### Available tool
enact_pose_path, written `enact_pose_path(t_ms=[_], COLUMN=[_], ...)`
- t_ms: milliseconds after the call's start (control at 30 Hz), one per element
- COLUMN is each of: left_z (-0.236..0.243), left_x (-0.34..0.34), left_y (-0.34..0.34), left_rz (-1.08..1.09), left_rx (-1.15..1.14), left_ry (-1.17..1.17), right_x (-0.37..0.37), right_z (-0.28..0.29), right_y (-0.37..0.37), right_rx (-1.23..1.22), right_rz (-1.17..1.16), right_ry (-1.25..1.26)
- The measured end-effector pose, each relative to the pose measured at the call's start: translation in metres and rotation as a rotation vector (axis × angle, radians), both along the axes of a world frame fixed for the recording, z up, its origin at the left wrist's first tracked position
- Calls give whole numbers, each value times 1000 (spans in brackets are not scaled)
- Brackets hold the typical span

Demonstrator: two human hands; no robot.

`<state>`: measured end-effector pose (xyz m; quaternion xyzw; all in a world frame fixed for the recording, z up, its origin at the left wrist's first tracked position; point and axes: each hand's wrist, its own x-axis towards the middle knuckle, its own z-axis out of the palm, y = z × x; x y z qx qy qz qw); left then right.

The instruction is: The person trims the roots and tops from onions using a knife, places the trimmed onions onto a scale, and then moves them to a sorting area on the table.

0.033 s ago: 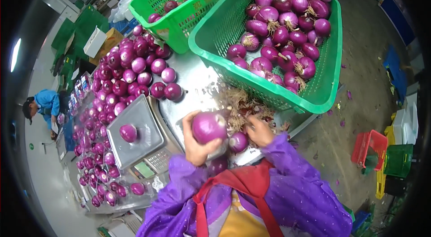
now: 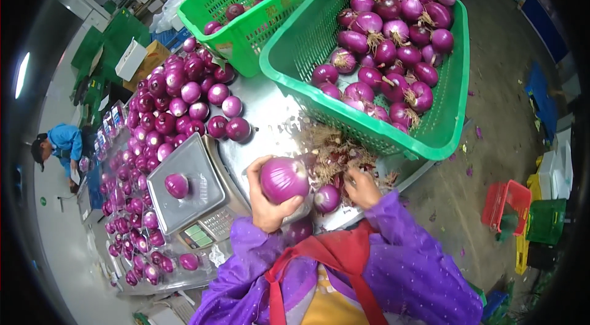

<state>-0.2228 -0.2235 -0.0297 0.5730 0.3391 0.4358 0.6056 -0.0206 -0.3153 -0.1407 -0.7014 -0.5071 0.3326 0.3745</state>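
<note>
My left hand (image 2: 263, 203) is wrapped round a large red onion (image 2: 284, 180), thumb in front, held up over the metal table. My right hand (image 2: 362, 188) is beside a heap of dry roots and skins (image 2: 337, 151). Its fingers are curled together, and whatever they may hold is hidden. Between my hands lies a smaller red onion (image 2: 327, 198), and another onion (image 2: 300, 229) sits partly hidden below my left hand. Left of my left hand, a scale (image 2: 187, 185) bears a single onion (image 2: 177, 185).
A green basket (image 2: 362, 117) full of untrimmed onions stands at the far right, next to a second green basket (image 2: 233, 57). Peeled onions (image 2: 178, 88) are piled at the left. A person in blue (image 2: 64, 140) works farther left. Red crate (image 2: 505, 205) at right on the floor.
The onion in my left hand has turned and shifted slightly left. My right hand has moved a little right and down, its fingers drawing closer together.
</note>
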Motion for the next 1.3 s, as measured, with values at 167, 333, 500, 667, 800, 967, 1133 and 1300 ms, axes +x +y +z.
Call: enact_pose_path(t_ms=[167, 333, 500, 667, 800, 967, 1133, 1300], left_z=[1, 11, 11, -23, -8, 5, 3, 5], left_x=[-4, -2, 0, -6, -10, -7, -8, -10], left_y=[7, 9, 4, -3, 6, 8, 7, 5], left_rz=[60, 0, 109, -24, -23, -26, -10, -109], left_rx=[-169, 522, 423, -274, -49, 153, 246, 93], left_ry=[-14, 375, 135, -281, 69, 329, 408, 402], right_x=[-3, -26, -45, -28, -10, -13, -16, 2], right_z=[43, 102, 94, 93, 106, 125, 121, 89], right_y=[8, 32, 40, 46, 44, 58, 61, 41], right_rx=[51, 70, 20, -135, 382, 301, 263, 211], right_rz=[-34, 58, 171, 74, 219, 400, 395, 349], right_ry=[128, 666, 1419, 871, 14, -382, -387, -320])
